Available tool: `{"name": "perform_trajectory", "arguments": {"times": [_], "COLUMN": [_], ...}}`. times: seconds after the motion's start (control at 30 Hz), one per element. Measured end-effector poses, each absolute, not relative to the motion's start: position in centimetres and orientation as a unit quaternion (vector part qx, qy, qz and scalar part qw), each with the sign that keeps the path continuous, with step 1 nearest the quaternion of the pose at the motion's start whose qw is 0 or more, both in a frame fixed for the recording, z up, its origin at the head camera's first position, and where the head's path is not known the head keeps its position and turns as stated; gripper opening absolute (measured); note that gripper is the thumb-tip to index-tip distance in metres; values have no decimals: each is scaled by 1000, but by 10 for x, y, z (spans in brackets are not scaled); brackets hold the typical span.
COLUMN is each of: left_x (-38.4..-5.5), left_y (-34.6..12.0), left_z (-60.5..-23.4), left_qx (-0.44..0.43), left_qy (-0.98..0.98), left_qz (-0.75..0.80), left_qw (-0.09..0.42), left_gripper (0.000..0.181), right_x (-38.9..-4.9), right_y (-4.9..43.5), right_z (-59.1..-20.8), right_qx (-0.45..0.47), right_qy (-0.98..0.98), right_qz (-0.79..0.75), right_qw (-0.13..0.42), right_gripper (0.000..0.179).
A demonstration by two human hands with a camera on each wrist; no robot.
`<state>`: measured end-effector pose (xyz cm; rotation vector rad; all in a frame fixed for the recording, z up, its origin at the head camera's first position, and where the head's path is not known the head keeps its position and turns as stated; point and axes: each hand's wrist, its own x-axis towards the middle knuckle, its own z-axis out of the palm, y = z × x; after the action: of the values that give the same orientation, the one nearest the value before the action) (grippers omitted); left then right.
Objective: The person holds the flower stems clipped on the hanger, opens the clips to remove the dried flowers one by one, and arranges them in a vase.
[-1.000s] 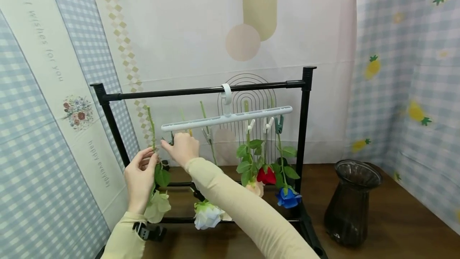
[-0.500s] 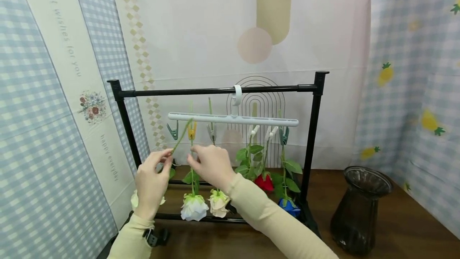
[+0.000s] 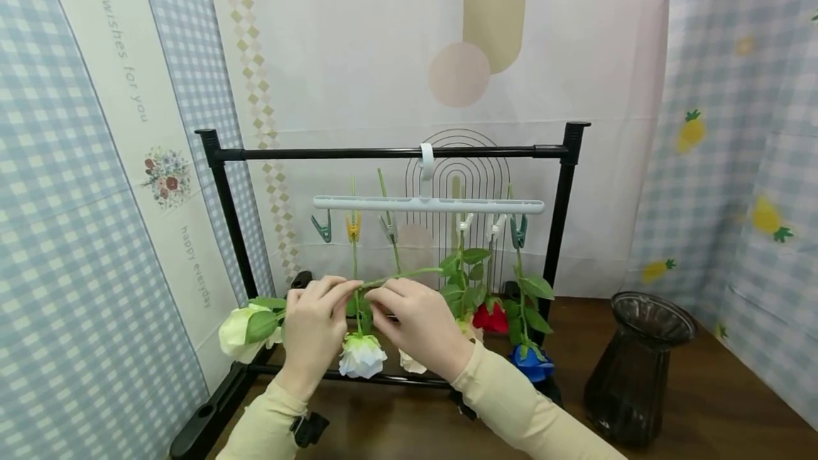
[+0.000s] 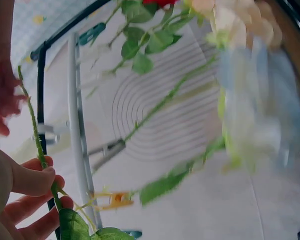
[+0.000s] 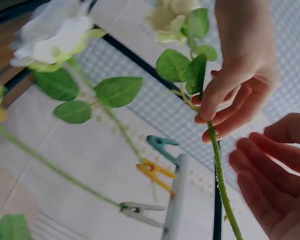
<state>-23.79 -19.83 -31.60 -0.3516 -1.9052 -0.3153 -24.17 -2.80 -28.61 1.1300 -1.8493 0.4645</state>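
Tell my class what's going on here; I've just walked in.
A person's left grip pinches a cream rose by its stem, holding it sideways with the bloom to the left. The right grip is close beside the stem, not holding it. Other roses hang head-down from clips on a pale hanger hooked over a black rack. The hanger's leftmost teal clip holds no flower. A dark vase stands at right.

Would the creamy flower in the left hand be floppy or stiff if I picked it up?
The creamy flower would probably feel fairly stiff, because its stem sticks out nearly straight past the left hand. It's likely light too, since just a pinch holds it. The petals look thin, so they might bend if pushed.
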Motion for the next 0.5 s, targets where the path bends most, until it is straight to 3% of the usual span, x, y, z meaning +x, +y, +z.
{"name": "perform_trajectory", "arguments": {"times": [0.5], "left_x": [-244], "left_y": [-150], "left_z": [-337], "left_qx": [-198], "left_qy": [-807], "left_qz": [-115], "left_qw": [544], "left_gripper": [29], "right_x": [-254], "right_y": [-2], "right_z": [-312], "right_qx": [366], "right_qy": [-780], "right_qz": [127], "right_qw": [491], "right_gripper": [5]}}
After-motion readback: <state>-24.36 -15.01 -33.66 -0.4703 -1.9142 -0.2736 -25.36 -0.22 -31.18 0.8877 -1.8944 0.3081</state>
